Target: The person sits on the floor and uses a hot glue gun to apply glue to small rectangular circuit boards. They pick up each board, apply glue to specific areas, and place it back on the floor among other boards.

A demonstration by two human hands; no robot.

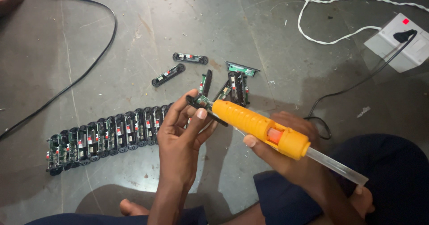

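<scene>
The left hand pinched one small black-framed circuit module in its fingers; the right hand gripped one orange plastic glue gun, nozzle touching that module. Beyond, on the grey floor, lay two loose black faceplates and one long row of modules.

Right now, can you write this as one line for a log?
left hand: holds small circuit module | right hand: grips orange glue gun, nozzle at module | floor: row of modules
</scene>
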